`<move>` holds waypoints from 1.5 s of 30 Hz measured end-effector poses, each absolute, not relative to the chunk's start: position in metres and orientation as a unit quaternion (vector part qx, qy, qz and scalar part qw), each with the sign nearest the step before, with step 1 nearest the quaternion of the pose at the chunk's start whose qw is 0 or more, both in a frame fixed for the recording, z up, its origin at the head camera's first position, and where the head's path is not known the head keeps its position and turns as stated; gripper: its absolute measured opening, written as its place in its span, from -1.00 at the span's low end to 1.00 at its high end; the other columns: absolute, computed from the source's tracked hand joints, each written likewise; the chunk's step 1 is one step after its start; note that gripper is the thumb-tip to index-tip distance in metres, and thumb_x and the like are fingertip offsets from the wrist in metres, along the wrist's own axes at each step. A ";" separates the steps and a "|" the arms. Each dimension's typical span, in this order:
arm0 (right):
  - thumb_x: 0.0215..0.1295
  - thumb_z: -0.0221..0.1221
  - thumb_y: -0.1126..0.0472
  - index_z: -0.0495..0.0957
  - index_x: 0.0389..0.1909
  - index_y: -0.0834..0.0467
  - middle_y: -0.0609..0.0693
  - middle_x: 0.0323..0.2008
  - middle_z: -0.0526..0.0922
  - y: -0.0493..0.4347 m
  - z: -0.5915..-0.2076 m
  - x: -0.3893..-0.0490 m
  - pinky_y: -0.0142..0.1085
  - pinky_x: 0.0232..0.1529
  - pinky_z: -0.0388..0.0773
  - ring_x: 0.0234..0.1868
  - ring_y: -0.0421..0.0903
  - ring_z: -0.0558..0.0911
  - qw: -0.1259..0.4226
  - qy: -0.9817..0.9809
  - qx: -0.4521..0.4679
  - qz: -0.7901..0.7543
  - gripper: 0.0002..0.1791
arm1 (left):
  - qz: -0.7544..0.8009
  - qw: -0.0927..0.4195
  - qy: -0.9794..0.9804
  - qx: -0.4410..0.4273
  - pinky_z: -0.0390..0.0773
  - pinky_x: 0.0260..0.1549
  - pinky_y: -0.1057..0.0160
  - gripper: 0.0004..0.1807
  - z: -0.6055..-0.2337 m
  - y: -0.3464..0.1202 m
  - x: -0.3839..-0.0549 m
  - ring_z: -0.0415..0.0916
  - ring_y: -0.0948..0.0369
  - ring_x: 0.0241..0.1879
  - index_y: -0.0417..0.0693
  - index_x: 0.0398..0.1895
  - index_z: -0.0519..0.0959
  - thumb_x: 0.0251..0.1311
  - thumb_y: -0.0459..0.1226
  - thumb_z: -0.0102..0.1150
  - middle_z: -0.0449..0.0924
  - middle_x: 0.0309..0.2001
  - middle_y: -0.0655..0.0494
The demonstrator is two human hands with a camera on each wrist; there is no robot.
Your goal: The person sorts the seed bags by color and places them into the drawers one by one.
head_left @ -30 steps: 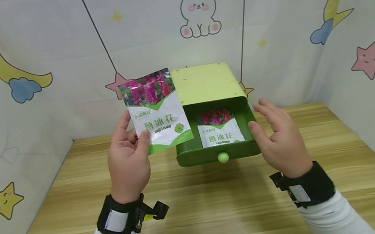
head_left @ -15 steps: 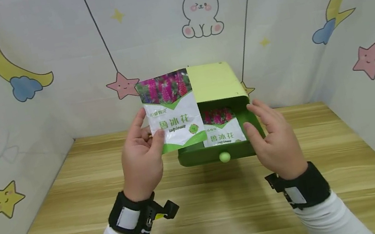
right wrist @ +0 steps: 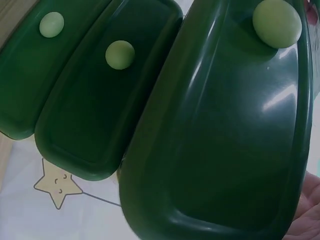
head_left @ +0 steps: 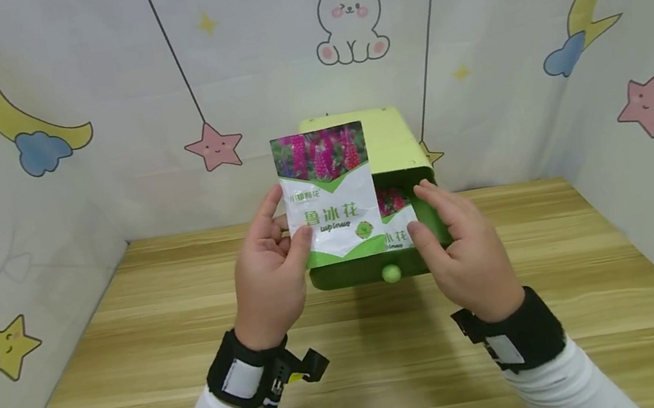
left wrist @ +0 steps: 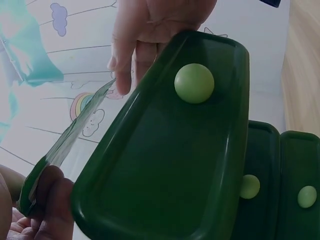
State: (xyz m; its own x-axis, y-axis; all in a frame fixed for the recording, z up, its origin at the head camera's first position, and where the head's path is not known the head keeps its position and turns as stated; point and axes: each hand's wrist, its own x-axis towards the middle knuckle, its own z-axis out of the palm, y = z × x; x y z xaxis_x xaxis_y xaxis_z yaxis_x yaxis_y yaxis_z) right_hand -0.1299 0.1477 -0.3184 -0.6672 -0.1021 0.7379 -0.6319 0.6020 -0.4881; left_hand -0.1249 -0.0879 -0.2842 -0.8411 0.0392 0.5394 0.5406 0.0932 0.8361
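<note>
My left hand (head_left: 267, 276) pinches a white and green seed packet (head_left: 334, 214) with pink flowers printed on it, thumb in front and fingers behind. The packet is held upright before the pulled-out green drawer (head_left: 346, 275). A second seed packet (head_left: 398, 224) of the same print lies in that drawer, its left part hidden by the held one. My right hand (head_left: 467, 252) is at the drawer's right side, fingers fairly straight and thumb apart, holding nothing. In the left wrist view the held packet (left wrist: 75, 132) is seen edge-on, beside the drawer front.
A small cabinet with a pale yellow top (head_left: 397, 137) stands at the back of the wooden table (head_left: 167, 378). Below the pulled-out drawer are two more green drawers, a middle one (left wrist: 257, 165) and a bottom one (left wrist: 297, 165), with round knobs. A printed cloth (head_left: 250, 64) hangs behind.
My left hand has carried the seed packet to the right, across the front of the open drawer. My right hand has shifted left, closer to the packet. The drawer stays pulled out.
</note>
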 end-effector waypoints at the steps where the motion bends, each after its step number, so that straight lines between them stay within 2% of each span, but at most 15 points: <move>1: 0.31 0.12 0.19 0.38 0.25 0.19 0.01 0.24 0.38 0.147 -0.318 -0.129 0.08 0.18 0.28 0.24 -0.08 0.26 0.343 -0.827 0.224 0.386 -0.52 | -0.641 0.195 -0.714 -0.203 0.26 -0.69 0.49 -0.35 -0.284 -0.086 -0.124 0.35 0.08 -0.55 -0.19 0.40 0.13 0.24 -0.50 0.05 0.54 -0.19 -0.15; 10: 0.31 0.13 0.18 0.35 0.28 0.16 0.05 0.15 0.46 0.142 -0.315 -0.125 0.01 0.04 0.41 0.12 -0.09 0.36 0.336 -0.826 0.228 0.390 -0.48 | -0.633 0.201 -0.717 -0.212 0.24 -0.69 0.49 -0.35 -0.282 -0.074 -0.122 0.29 0.15 -0.58 -0.19 0.38 0.16 0.23 -0.51 0.06 0.53 -0.23 -0.13; 20: 0.29 0.14 0.21 0.23 0.37 0.11 0.05 0.06 0.54 0.137 -0.313 -0.119 0.00 -0.05 0.43 0.10 -0.09 0.35 0.311 -0.822 0.256 0.403 -0.38 | -0.614 0.210 -0.728 -0.220 0.20 -0.73 0.49 -0.36 -0.279 -0.066 -0.117 0.23 0.19 -0.63 -0.22 0.37 0.17 0.22 -0.50 0.09 0.49 -0.31 -0.11; 28: 0.28 0.13 0.24 0.26 0.34 0.17 0.03 0.02 0.57 0.134 -0.313 -0.119 0.09 0.28 0.06 0.03 -0.16 0.48 0.330 -0.812 0.281 0.390 -0.41 | -0.608 0.204 -0.735 -0.222 0.20 -0.75 0.49 -0.38 -0.279 -0.064 -0.114 0.27 0.22 -0.64 -0.23 0.37 0.17 0.23 -0.49 0.08 0.55 -0.24 -0.10; 36: 0.29 0.14 0.23 0.31 0.30 0.17 0.02 -0.01 0.59 0.133 -0.314 -0.118 0.08 0.29 0.05 0.03 -0.18 0.48 0.336 -0.815 0.277 0.383 -0.45 | -0.588 0.211 -0.746 -0.228 0.16 -0.77 0.50 -0.39 -0.276 -0.063 -0.111 0.21 0.23 -0.68 -0.30 0.35 0.18 0.23 -0.50 0.07 0.53 -0.26 -0.10; 41: 0.28 0.16 0.23 0.40 0.23 0.22 0.03 0.00 0.59 0.132 -0.313 -0.117 0.07 0.26 0.13 0.02 -0.17 0.48 0.343 -0.814 0.279 0.377 -0.51 | -0.580 0.208 -0.752 -0.234 0.19 -0.77 0.49 -0.38 -0.280 -0.065 -0.114 0.25 0.23 -0.65 -0.27 0.36 0.18 0.22 -0.48 0.10 0.54 -0.26 -0.07; 45: 0.27 0.16 0.23 0.45 0.19 0.19 -0.01 -0.01 0.60 0.131 -0.312 -0.116 -0.09 0.00 0.42 -0.04 -0.17 0.47 0.348 -0.813 0.271 0.382 -0.55 | -0.571 0.209 -0.757 -0.238 0.21 -0.79 0.45 -0.36 -0.293 -0.068 -0.125 0.27 0.25 -0.64 -0.13 0.38 0.18 0.25 -0.40 0.12 0.58 -0.22 0.03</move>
State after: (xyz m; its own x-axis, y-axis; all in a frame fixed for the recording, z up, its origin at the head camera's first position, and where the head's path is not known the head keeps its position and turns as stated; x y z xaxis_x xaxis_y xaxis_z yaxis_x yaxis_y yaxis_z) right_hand -0.1157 0.1312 -0.3120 -0.6117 -0.1745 0.7716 -0.7052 0.5624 -0.4318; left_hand -0.1249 -0.0676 -0.2929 -0.7987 0.1220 0.5892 0.6001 0.2340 0.7650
